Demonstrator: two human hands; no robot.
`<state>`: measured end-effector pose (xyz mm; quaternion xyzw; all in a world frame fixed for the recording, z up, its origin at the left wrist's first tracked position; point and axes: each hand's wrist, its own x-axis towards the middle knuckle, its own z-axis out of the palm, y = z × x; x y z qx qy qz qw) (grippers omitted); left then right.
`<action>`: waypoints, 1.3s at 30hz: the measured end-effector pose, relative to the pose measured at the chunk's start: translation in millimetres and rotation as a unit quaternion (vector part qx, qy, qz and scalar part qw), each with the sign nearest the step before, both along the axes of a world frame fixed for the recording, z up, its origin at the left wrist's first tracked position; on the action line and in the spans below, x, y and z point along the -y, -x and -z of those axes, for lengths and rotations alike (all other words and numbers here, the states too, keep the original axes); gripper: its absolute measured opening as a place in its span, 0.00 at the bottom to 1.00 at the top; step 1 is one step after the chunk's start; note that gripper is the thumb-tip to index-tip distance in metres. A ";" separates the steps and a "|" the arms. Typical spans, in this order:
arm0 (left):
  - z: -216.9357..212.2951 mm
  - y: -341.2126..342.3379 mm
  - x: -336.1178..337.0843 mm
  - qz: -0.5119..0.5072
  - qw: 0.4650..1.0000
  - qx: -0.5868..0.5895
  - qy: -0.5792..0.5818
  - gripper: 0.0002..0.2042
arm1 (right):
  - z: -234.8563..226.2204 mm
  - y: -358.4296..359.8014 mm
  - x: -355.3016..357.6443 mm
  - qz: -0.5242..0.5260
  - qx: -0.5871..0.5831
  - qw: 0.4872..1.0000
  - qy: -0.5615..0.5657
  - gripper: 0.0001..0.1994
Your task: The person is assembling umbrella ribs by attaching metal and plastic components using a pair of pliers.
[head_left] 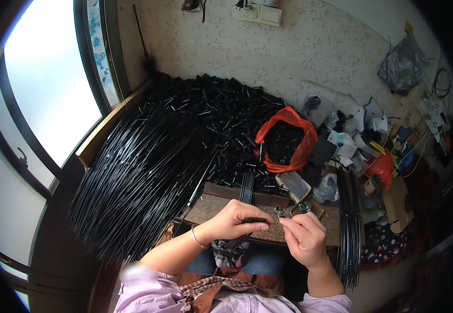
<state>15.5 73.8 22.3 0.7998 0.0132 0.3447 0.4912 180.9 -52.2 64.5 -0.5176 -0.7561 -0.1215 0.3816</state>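
Hands gripped black rods over a small board.

A bundle of rods [246,193] ran from the board [210,206] into the left hand [234,220], whose fingers were closed around it. The right hand [303,236] was pinched shut, seemingly on a small metal piece [284,213]. Black tubes [221,112], a red bag [288,140] and long rods [137,177] lay beyond.

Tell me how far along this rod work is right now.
No finished stack is distinguishable. In hand: the left hand grips a small bundle of rods on the board, while the right hand pinches a small part at their ends. Left: apparently most of it, judging by the big fan of rods, the heap of black parts and more in the red bag.
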 end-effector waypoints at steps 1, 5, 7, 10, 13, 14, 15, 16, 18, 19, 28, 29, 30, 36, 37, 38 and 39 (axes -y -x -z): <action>-0.3 -1.0 -0.1 0.002 1.000 0.001 0.000 0.09 | -0.6 0.6 0.6 0.001 0.001 1.000 -0.002 0.13; 2.0 2.1 0.0 -0.001 1.000 -0.004 0.001 0.09 | 1.4 3.5 -2.4 -0.016 -0.003 1.000 0.002 0.13; 2.0 2.0 0.6 0.000 1.000 0.001 -0.003 0.09 | 0.5 6.1 -1.9 -0.020 -0.004 1.000 0.003 0.13; 1.2 0.5 0.7 0.006 1.000 -0.005 -0.006 0.09 | 0.8 4.2 -3.2 -0.030 -0.023 0.999 0.008 0.13; 1.1 1.5 1.0 0.014 1.000 0.004 -0.007 0.09 | -0.4 -0.4 -7.4 -0.061 -0.032 0.998 0.013 0.13; 1.5 2.3 0.8 0.014 1.000 0.001 -0.016 0.09 | -0.7 -1.4 -9.1 -0.082 -0.022 0.996 0.013 0.12; 1.8 4.0 0.6 0.012 1.000 -0.003 -0.025 0.09 | -2.8 -0.4 -9.3 -0.088 -0.022 0.996 0.014 0.12; 1.6 4.5 0.7 0.006 1.000 -0.004 -0.024 0.09 | -6.7 1.3 -8.2 -0.080 0.009 0.997 0.010 0.12; 0.0 1.2 1.4 0.019 0.999 0.011 -0.028 0.09 | -8.9 2.7 -7.4 -0.070 0.043 0.997 0.005 0.12; 0.0 1.0 1.5 0.017 0.999 0.012 -0.027 0.09 | -7.0 3.0 -6.7 -0.063 -0.006 0.998 0.020 0.12; 2.5 5.0 3.6 0.021 0.999 -0.004 -0.043 0.11 | -5.3 10.3 -13.9 -0.097 0.004 0.995 0.010 0.09; 4.2 4.4 2.9 0.024 0.999 0.003 -0.037 0.11 | -6.7 12.0 -13.9 -0.085 0.036 0.996 -0.002 0.09; 5.9 4.1 2.1 0.027 0.999 0.010 -0.030 0.11 | -5.9 11.7 -16.0 -0.085 0.036 0.996 -0.001 0.09; 7.7 6.4 -0.8 0.050 0.997 -0.029 -0.044 0.13 | -0.7 12.0 -22.2 -0.148 -0.046 0.988 0.023 0.12; 7.5 6.3 -2.0 0.051 0.997 -0.030 -0.043 0.13 | -3.9 14.9 -21.0 -0.148 -0.042 0.988 0.013 0.11; 8.5 7.4 -3.6 0.051 0.997 -0.038 -0.046 0.12 | -4.7 18.1 -21.3 -0.150 -0.039 0.988 0.003 0.10; 9.9 8.1 -4.7 0.053 0.996 -0.046 -0.049 0.12 | -4.2 20.4 -23.5 -0.150 -0.041 0.988 0.004 0.10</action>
